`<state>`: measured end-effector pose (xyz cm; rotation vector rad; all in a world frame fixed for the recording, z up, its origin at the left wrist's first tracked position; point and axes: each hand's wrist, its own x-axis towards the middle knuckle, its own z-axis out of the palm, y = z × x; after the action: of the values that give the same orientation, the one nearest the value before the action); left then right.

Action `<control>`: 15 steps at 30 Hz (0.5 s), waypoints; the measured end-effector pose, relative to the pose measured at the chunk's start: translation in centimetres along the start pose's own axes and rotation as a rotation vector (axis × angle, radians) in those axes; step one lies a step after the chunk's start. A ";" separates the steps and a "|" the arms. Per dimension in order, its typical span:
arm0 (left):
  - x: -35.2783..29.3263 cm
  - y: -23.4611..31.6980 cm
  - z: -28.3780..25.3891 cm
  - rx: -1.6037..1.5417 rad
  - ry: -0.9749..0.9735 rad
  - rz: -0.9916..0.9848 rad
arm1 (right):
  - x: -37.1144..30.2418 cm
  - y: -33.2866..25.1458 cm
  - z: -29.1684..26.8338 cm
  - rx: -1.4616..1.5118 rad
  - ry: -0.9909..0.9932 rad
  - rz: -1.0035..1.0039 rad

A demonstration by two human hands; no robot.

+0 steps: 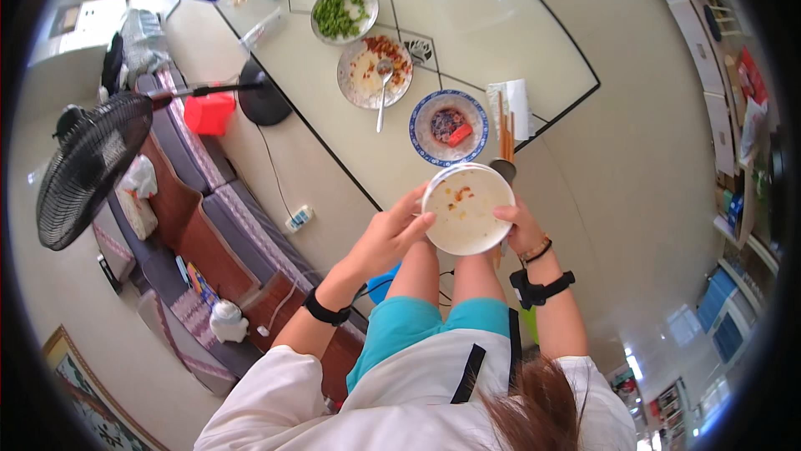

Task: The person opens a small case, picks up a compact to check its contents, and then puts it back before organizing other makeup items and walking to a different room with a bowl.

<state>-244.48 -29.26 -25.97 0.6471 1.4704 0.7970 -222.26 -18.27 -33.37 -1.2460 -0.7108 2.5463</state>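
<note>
I hold a white bowl (469,221) over my lap, tilted so that its inside shows, with scraps of food stuck to it. A second rim shows behind its far edge, so it looks stacked. My left hand (392,234) is closed on the left side, thumb over the rim. My right hand (526,230) grips the right side. Wooden chopsticks (506,138) and a dark metal spoon (503,169) stick out beside the bowl at my right hand; its fingers underneath are hidden. Just beyond sits a blue-rimmed bowl (424,145) with dark residue and a red piece.
On the glossy table (517,25) lie a plate of chopped greens (338,15), a plate of red scraps (355,88) with a spoon (383,92), and white tissue (519,105). A standing fan (96,167), a red bin (209,113) and a sofa (238,226) are at left.
</note>
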 end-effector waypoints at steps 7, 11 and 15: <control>-1.5 4.4 2.2 0.253 -0.172 -0.028 | -13.8 -0.4 -2.9 0.232 0.230 -0.290; 3.2 -2.0 -0.3 0.153 -0.032 -0.087 | -20.3 2.6 -5.8 0.275 0.565 -0.427; 11.6 -13.2 -8.8 0.136 0.529 -0.150 | -23.0 5.8 -7.8 0.404 0.844 -0.359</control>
<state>-253.04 -28.78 -43.63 0.4337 2.0430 0.7891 -201.84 -29.74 -24.80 -1.6488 -0.1822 1.5415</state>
